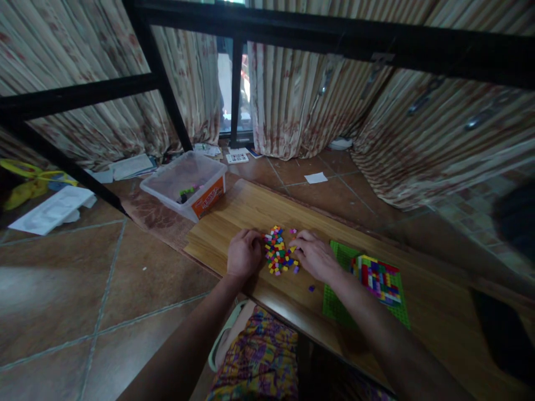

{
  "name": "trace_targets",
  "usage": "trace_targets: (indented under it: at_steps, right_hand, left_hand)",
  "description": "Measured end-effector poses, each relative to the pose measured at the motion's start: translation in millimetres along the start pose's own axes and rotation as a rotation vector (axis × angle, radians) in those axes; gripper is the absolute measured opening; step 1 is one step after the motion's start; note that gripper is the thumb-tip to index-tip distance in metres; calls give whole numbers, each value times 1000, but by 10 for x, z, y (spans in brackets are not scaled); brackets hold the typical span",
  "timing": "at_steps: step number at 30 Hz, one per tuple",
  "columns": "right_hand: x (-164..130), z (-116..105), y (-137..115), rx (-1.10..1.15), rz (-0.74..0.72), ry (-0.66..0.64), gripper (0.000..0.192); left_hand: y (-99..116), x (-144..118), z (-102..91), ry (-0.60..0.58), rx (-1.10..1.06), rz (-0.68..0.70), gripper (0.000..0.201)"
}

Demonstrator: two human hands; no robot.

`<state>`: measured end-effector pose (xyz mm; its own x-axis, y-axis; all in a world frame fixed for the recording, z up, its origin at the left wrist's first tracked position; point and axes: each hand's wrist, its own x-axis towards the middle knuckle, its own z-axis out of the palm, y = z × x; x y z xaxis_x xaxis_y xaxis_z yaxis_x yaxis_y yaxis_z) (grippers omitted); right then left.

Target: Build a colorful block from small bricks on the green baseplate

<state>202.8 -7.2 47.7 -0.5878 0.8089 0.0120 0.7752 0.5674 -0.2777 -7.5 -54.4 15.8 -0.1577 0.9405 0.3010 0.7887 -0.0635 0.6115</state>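
A loose pile of small toy bricks (276,253) in many colours lies on the wooden table between my hands. My left hand (245,253) rests at the pile's left edge, fingers curled together; what they hold, if anything, is too small to make out. At the right side of the pile, my right hand (314,257) is closed, with a yellow brick (292,249) at its thumb and fingertips. Under and beyond my right forearm lies a green baseplate (343,253). It carries a block of built-up, multicoloured bricks (379,278), partly hidden by that arm.
A clear plastic bin (184,177) with an orange label and a few pieces stands past the left end of the table (246,203). One purple brick (311,288) lies apart, near the front edge. A dark flat object (499,334) is at far right. Black metal bars (163,83) stand ahead.
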Motion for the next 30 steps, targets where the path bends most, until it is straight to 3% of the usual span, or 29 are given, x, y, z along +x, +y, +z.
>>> trace_targets:
  at_steps: [4,7,10,13,16,19,21,25,27,30]
  right_hand:
    - [-58,-19,-1,61,-6,25,10]
    - [-125,-47,-34,165,9,132,10]
    - [-213,-92,-80,371,129,258,10]
    - [-322,-150,-123,723,276,338,19]
    - [-459,-227,-176,1237,362,367,28]
    - [-629,-310,-248,1695,389,367,23]
    - [-749,-351,-300,1871,395,376,17]
    - [-951,-379,-404,1967,407,411,16]
    - [-1021,-369,-458,1909,409,459,19]
    - [-1114,-341,-541,1729,415,531,24]
  left_hand:
    - [-11,0,4,4,-1,-5,23]
    - [-21,4,6,5,-2,-4,23]
    - [-21,3,3,1,2,-4,23]
    - [-18,0,11,4,8,-7,24]
    - [-38,11,32,16,7,-20,24]
    - [-66,41,20,50,-48,-50,21]
    - [-33,41,-35,114,-129,-86,19]
    - [346,-133,-214,207,-332,-119,16]
    - [680,-312,-266,97,-498,-104,20]
    - [1162,-590,-256,-256,-758,-84,22]
